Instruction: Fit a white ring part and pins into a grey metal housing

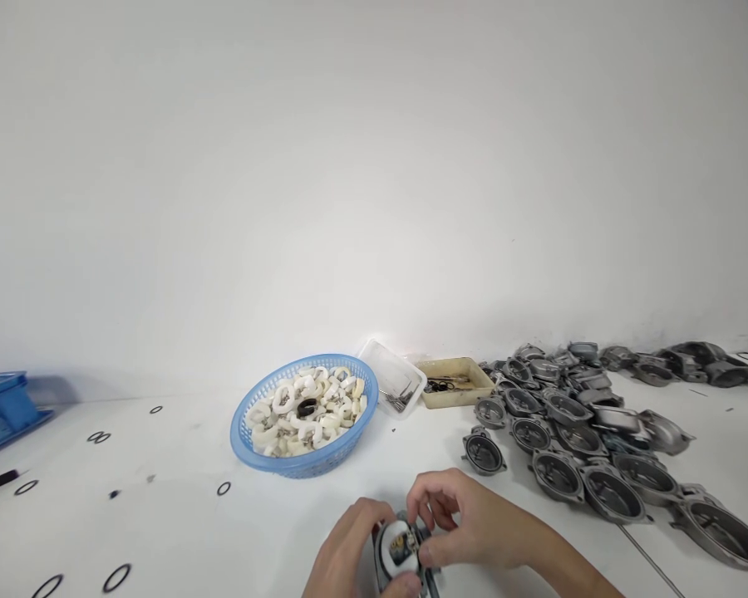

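Low in the middle of the view, both hands close round one small metal housing point(402, 550) with a white round part set in it. My left hand point(344, 555) grips the housing from the left, fingers curled under it. My right hand point(467, 523) pinches at the top right of the white part with thumb and fingertips. Much of the housing is hidden by the fingers.
A blue basket point(304, 467) holds several white ring-shaped parts and one black ring. Behind it lie a clear tray point(391, 382) and a beige tray point(458, 382). Grey metal housings point(589, 440) pile at the right. Black O-rings point(116, 577) are scattered at left, near a blue crate point(3, 407).
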`<state>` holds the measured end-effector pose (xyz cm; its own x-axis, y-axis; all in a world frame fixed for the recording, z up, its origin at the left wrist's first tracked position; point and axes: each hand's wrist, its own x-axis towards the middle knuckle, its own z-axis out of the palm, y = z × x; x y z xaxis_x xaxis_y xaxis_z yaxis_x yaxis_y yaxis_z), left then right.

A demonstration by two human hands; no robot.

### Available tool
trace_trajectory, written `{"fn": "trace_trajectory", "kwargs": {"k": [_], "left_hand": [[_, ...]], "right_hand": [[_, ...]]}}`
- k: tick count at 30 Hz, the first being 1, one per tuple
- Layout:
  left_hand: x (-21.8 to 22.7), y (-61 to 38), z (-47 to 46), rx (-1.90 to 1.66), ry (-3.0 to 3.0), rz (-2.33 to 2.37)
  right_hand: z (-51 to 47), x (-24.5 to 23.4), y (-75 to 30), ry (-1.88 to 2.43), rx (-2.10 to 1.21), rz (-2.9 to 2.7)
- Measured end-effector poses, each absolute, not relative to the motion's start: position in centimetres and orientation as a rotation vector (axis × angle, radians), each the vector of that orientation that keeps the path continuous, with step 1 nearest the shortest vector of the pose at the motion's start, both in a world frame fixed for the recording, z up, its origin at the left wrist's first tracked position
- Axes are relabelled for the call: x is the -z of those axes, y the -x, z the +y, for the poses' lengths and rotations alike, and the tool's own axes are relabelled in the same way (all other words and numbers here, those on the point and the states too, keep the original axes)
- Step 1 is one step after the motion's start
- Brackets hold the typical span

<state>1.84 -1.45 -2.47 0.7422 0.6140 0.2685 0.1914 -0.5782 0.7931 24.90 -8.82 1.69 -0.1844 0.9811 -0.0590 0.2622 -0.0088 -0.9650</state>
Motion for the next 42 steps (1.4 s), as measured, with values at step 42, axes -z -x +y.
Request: {"fn": "trace_trajectory", "kwargs": {"k": [42], "left_hand": [[1.8, -0.7, -0.3, -0.893, -2.055, 0.693]], "right_hand": [[-10.6, -3.6, -23.2, 1.469, -1.035, -1.721]]}}
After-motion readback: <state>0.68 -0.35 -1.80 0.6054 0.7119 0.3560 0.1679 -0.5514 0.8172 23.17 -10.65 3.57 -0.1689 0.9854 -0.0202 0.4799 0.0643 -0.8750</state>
